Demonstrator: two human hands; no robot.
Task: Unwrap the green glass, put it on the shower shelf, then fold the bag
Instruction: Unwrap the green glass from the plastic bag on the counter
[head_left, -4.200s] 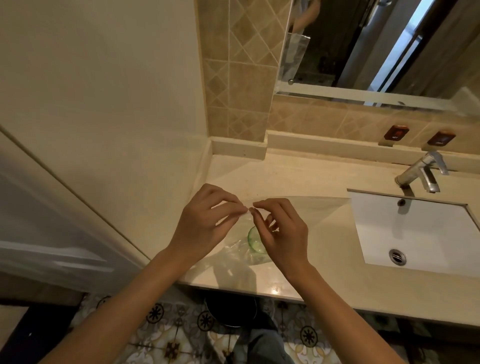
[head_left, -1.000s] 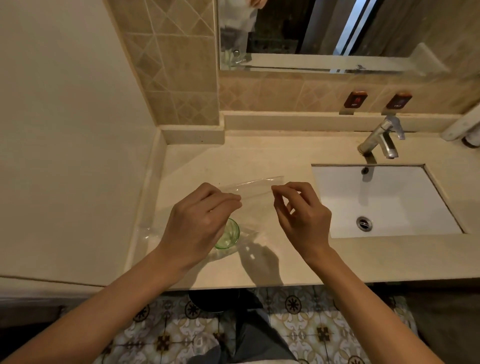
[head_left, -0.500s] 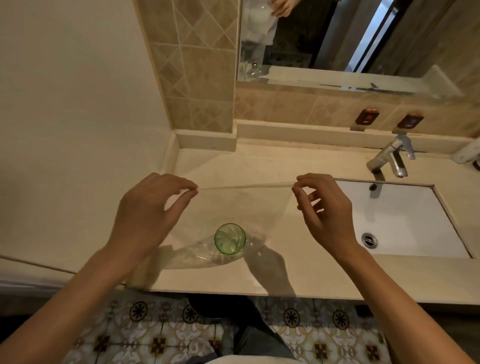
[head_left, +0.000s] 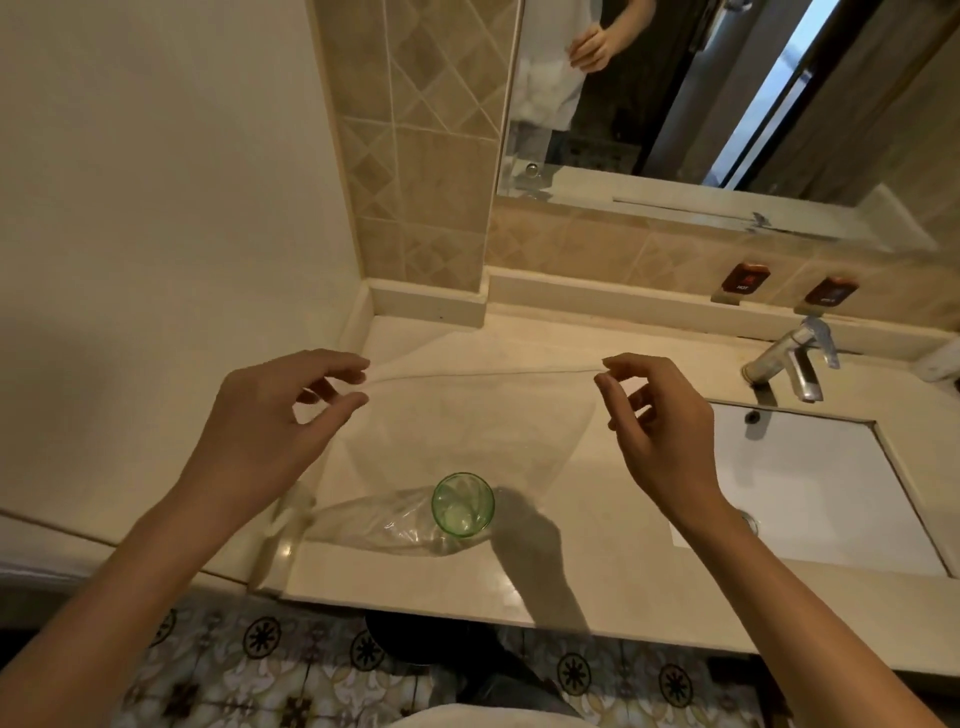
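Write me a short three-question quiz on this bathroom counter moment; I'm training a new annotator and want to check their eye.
1. True or false: the small round green glass stands in the white sink basin.
2. What does each hand pinch? A) the chrome tap B) the top edge of the clear plastic bag C) the glass
3. Fill in: the glass stands on the beige stone ____.

Key:
1. False; it stands left of the basin.
2. B; left hand and right hand stretch the edge between them.
3. counter
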